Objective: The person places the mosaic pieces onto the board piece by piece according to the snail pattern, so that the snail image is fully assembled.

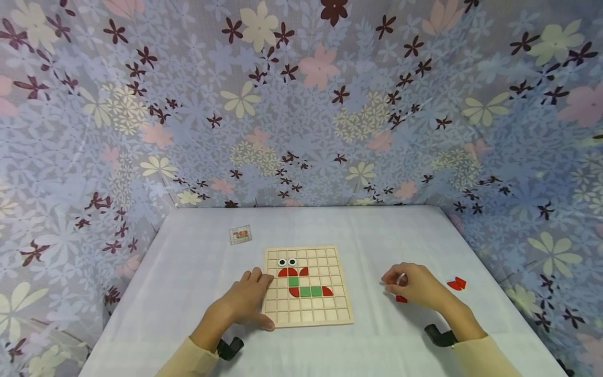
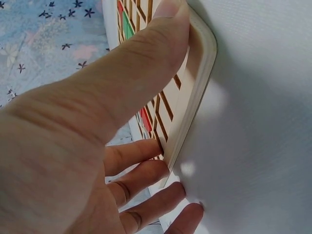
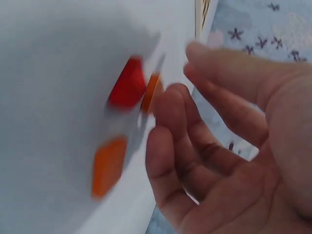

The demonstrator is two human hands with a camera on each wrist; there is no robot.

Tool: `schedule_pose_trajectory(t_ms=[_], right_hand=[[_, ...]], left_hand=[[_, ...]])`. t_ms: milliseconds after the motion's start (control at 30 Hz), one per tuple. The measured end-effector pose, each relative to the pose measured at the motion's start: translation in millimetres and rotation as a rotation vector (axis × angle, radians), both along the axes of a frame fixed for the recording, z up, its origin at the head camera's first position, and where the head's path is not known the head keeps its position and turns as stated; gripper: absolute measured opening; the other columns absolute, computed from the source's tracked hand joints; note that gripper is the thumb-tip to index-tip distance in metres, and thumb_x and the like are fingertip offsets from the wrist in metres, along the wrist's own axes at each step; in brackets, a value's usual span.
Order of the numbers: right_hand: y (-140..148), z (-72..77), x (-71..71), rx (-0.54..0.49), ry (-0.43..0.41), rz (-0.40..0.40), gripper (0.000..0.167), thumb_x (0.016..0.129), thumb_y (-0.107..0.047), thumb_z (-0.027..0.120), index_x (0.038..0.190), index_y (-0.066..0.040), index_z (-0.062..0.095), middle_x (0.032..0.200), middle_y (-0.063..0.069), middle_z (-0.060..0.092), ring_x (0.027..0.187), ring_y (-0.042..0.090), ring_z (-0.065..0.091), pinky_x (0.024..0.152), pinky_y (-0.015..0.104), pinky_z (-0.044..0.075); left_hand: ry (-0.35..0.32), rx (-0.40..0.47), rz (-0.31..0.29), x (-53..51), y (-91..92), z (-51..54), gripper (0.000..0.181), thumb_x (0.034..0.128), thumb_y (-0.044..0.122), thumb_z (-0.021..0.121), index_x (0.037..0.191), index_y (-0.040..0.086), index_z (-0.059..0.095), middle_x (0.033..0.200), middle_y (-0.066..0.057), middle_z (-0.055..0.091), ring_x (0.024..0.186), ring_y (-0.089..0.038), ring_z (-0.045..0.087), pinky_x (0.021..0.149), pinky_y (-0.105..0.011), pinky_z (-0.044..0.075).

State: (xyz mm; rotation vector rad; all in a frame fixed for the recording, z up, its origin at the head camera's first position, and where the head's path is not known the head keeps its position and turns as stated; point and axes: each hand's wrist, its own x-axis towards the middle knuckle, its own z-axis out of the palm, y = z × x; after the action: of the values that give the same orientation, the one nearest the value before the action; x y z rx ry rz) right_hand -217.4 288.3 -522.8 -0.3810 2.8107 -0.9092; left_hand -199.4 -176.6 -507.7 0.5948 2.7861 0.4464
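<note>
Now my right hand (image 1: 414,285) has bent fingers; whether they pinch something, I cannot tell. Close by lie a red piece (image 3: 127,88) and an orange piece (image 3: 108,165). My left hand (image 1: 246,298), loosely spread, touches the gridded board (image 1: 307,315) at its left edge. Probably I am choosing a piece; the next move calls for a precise pinch.

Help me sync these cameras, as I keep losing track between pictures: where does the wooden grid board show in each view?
Head: the wooden grid board lies low, near the middle, with the left hand at its left edge.
Left wrist: upper centre, seen obliquely and partly covered by that hand.
Right wrist: only a sliver, at the top edge, right of centre.
Shared landmark: the floral cloth, visible in all three.
</note>
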Motion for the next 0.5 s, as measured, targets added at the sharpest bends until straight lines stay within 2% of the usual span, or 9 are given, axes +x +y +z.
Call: schedule_pose_trajectory(t_ms=[200,500], right_hand=[[23.5,-4.0,11.8,-0.002,-0.060,0.046,0.022,0.097,-0.019,0.096,0.115,-0.018,0.085,0.105,-0.003,0.078,0.075,0.008,0.058,0.067,0.027,0.050],[25.7,-6.3,11.3,0.003,-0.031,0.051,0.020,0.097,-0.013,0.094,0.115,-0.018,0.086,0.106,-0.004,0.080,0.081,0.007,0.059,0.072,0.026,0.051]], left_hand=[[0.005,-0.006,0.002,-0.7,-0.1,-1.3,0.115,0.0721,0.046,0.113,0.163,0.002,0.057,0.133,-0.011,0.057,0.120,-0.028,0.051,0.100,-0.056,0.056],[0.009,-0.002,-0.005,-1.3,-0.1,-1.0,0.116,0.0724,0.047,0.113,0.163,0.001,0.056,0.134,-0.011,0.057,0.119,-0.028,0.052,0.099,-0.057,0.056]])
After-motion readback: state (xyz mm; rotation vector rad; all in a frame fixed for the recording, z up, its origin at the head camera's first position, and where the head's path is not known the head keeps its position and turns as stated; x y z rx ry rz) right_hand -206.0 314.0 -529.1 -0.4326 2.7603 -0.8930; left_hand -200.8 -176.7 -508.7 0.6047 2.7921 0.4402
